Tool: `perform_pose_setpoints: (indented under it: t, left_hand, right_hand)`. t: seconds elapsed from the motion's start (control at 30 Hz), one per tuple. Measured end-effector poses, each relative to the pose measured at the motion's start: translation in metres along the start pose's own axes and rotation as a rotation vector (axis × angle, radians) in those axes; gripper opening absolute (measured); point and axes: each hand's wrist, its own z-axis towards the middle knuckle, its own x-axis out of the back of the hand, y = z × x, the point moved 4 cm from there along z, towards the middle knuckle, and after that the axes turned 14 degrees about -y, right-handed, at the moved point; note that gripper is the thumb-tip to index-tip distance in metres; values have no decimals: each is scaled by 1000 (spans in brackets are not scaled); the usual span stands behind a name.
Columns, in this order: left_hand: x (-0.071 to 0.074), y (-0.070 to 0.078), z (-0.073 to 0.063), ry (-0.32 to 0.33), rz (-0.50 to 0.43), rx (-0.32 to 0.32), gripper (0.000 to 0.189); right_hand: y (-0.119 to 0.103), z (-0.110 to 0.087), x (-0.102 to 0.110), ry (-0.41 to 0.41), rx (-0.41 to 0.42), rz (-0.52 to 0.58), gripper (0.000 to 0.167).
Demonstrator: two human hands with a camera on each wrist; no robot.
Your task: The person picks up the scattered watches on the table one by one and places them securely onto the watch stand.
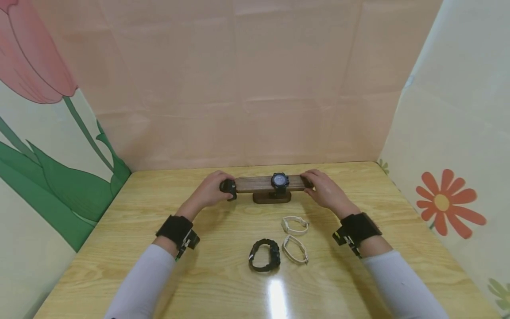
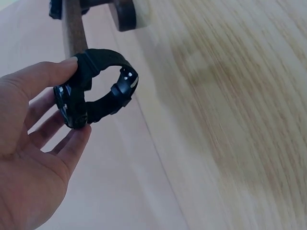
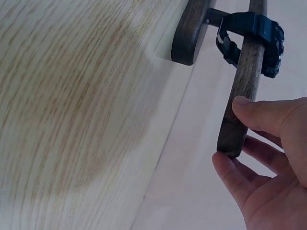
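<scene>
A dark wooden watch stand (image 1: pixel 255 184) with a horizontal bar stands at the back of the table. My left hand (image 1: pixel 215 189) grips a black watch (image 2: pixel 72 103) at the bar's left end; its strap is buckled into a loop. Whether the bar's tip is inside that loop, I cannot tell. At the other end, my right hand (image 1: pixel 326 191) holds the bar (image 3: pixel 235 122) between thumb and fingers. Another black watch (image 1: pixel 280 180) is looped around the bar, right of its middle, dial facing forward.
On the table (image 1: pixel 223 283) in front of the stand lie a black watch (image 1: pixel 275 254) and two white watches, one farther back (image 1: pixel 286 225) and one nearer (image 1: pixel 295 259). A pink backdrop (image 1: pixel 247 110) rises behind the table, with a flowered wall (image 1: pixel 442 110) at the right.
</scene>
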Motion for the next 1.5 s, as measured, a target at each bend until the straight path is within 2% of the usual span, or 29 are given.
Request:
perform_pose_setpoints:
  t: [0.4, 1.5]
  left_hand:
    - [2, 7, 11, -15, 27, -17, 53]
    - [1, 21, 21, -67, 137, -50, 53]
  right_hand:
    - [-2, 0, 1, 6, 2, -1, 47]
    - [-1, 2, 0, -32, -20, -10, 46]
